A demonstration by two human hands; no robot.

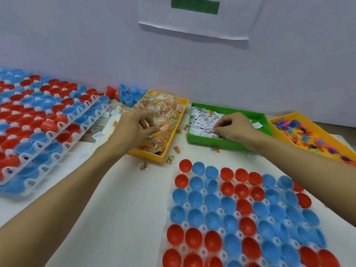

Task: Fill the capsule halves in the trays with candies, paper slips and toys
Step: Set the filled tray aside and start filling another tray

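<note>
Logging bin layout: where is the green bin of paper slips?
Head view, right of centre: the green bin sits between two yellow bins, candies left, toys right, under the right hand.

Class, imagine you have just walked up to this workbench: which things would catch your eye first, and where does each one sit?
First, the near tray of empty red and blue capsule halves at lower right, and the stacked trays at far left. Behind lie three bins: the left hand reaches into the yellow candy bin, the right hand pinches slips in the green bin, and the orange toy bin sits far right.
</note>
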